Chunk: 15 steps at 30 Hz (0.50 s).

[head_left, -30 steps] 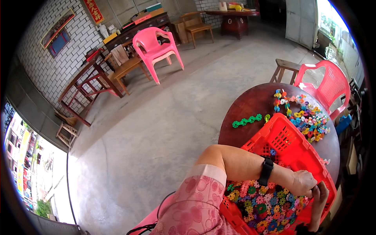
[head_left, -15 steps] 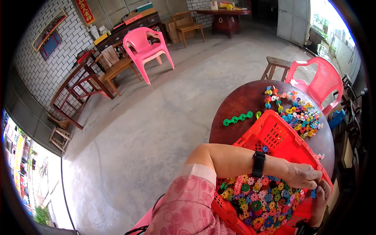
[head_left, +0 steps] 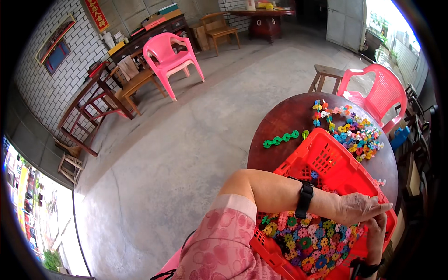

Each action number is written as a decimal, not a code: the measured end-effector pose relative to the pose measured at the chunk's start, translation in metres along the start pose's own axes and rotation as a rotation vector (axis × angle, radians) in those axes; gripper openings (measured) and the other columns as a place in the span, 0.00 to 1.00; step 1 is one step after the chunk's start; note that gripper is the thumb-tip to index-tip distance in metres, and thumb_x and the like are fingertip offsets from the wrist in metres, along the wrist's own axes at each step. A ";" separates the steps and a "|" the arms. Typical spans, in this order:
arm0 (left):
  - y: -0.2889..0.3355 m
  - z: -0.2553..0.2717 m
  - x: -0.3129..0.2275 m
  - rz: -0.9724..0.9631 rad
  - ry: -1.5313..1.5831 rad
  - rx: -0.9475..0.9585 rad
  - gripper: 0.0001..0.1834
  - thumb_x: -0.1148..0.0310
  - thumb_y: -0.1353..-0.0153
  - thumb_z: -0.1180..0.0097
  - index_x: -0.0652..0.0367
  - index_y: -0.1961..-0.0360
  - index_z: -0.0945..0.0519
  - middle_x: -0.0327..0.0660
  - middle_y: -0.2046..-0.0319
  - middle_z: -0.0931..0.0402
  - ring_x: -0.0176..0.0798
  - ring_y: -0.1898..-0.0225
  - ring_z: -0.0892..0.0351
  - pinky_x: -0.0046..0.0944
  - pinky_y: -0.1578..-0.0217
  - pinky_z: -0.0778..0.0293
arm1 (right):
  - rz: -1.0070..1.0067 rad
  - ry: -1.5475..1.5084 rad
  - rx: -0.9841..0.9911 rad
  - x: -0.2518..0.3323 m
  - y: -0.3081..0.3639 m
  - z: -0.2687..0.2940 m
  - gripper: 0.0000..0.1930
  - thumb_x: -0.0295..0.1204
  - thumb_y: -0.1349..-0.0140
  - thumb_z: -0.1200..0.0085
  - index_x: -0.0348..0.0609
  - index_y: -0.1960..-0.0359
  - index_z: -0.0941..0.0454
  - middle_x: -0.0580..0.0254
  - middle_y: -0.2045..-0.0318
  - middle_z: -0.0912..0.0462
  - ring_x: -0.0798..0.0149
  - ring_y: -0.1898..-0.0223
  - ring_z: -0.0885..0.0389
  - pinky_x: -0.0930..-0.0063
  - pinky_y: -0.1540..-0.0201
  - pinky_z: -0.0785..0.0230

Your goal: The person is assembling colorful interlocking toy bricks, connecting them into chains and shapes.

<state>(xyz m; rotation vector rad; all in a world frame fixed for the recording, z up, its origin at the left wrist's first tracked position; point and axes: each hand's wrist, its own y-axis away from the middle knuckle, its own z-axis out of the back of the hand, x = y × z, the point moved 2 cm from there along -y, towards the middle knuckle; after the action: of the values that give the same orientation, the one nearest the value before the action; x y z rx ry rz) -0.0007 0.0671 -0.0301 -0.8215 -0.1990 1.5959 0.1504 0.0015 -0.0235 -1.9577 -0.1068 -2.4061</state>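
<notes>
My left hand (head_left: 358, 208), its forearm wearing a black watch band (head_left: 305, 199), reaches over a red plastic basket (head_left: 352, 170) at the lower right. Its fingers meet those of my right hand (head_left: 376, 228) above the basket's right side. Both hands look closed at the fingertips, and whatever is between them is hidden. Below them lies a heap of colourful flower-shaped plastic pieces (head_left: 317, 238) inside the basket; my left arm covers part of it.
The basket rests on a round dark wooden table (head_left: 275, 119). Beyond it lie a green chain of linked pieces (head_left: 281, 139) and a multicoloured tangle of chains (head_left: 359, 135). A pink chair (head_left: 382, 95) and a wooden stool (head_left: 328, 74) stand behind the table.
A blue flower piece seen by my right fingers before is now out of sight. My left fingers have stretched further right, and my right hand has come up closer against them.
</notes>
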 end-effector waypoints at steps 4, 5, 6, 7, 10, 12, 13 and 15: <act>0.002 -0.002 0.009 0.258 -0.169 0.012 0.19 0.57 0.49 0.39 0.64 0.67 0.24 0.46 0.78 0.22 0.52 0.69 0.18 0.49 0.69 0.23 | 0.044 -0.077 -0.061 0.003 -0.001 0.000 0.11 0.34 0.41 0.45 0.40 0.70 0.29 0.70 0.77 0.27 0.76 0.74 0.29 0.82 0.72 0.37; 0.002 -0.005 0.009 0.262 -0.170 0.012 0.19 0.57 0.49 0.39 0.64 0.67 0.24 0.46 0.78 0.22 0.52 0.69 0.18 0.49 0.69 0.23 | 0.056 -0.076 -0.070 0.002 -0.002 0.001 0.10 0.33 0.41 0.46 0.40 0.72 0.31 0.72 0.78 0.29 0.77 0.75 0.31 0.82 0.73 0.39; 0.001 -0.007 0.008 0.285 -0.144 0.115 0.18 0.56 0.48 0.41 0.64 0.70 0.23 0.48 0.78 0.21 0.52 0.70 0.18 0.48 0.69 0.23 | 0.056 -0.075 -0.069 -0.002 0.000 0.003 0.10 0.33 0.41 0.46 0.40 0.72 0.31 0.72 0.78 0.29 0.77 0.75 0.31 0.82 0.73 0.39; 0.000 -0.009 0.006 0.309 -0.118 0.217 0.19 0.56 0.48 0.42 0.64 0.73 0.22 0.49 0.78 0.21 0.52 0.70 0.18 0.48 0.68 0.23 | 0.070 0.049 -0.078 -0.008 0.003 0.007 0.11 0.34 0.40 0.47 0.41 0.74 0.33 0.73 0.79 0.32 0.78 0.76 0.34 0.81 0.74 0.42; -0.001 -0.013 0.006 0.257 -0.029 0.263 0.15 0.60 0.47 0.45 0.64 0.74 0.21 0.52 0.78 0.21 0.53 0.71 0.18 0.49 0.68 0.24 | 0.069 0.198 -0.003 -0.004 0.003 0.012 0.14 0.35 0.40 0.47 0.41 0.76 0.35 0.74 0.80 0.36 0.79 0.76 0.40 0.80 0.75 0.48; -0.003 -0.005 0.004 0.191 -0.016 0.346 0.11 0.64 0.48 0.48 0.62 0.72 0.20 0.52 0.77 0.20 0.54 0.70 0.18 0.51 0.68 0.25 | 0.048 0.210 0.064 0.002 0.004 0.009 0.16 0.38 0.39 0.47 0.41 0.76 0.34 0.74 0.80 0.38 0.79 0.75 0.44 0.79 0.74 0.52; -0.005 0.007 0.001 0.191 -0.014 0.345 0.11 0.64 0.48 0.48 0.62 0.72 0.20 0.52 0.77 0.20 0.54 0.70 0.18 0.51 0.68 0.25 | 0.046 0.212 0.065 -0.002 0.004 0.011 0.16 0.38 0.39 0.47 0.41 0.76 0.34 0.74 0.80 0.38 0.79 0.75 0.44 0.79 0.74 0.52; -0.005 0.020 -0.004 0.129 -0.058 0.530 0.11 0.64 0.47 0.48 0.62 0.71 0.20 0.51 0.75 0.20 0.55 0.69 0.19 0.51 0.67 0.25 | 0.045 0.162 0.108 -0.011 0.005 0.015 0.18 0.41 0.41 0.46 0.38 0.76 0.33 0.72 0.81 0.34 0.78 0.79 0.38 0.80 0.77 0.48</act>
<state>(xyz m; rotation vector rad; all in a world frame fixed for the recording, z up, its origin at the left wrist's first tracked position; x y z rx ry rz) -0.0086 0.0710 -0.0113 -0.3812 0.2358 1.6864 0.1681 -0.0021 -0.0314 -1.6957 -0.1815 -2.4625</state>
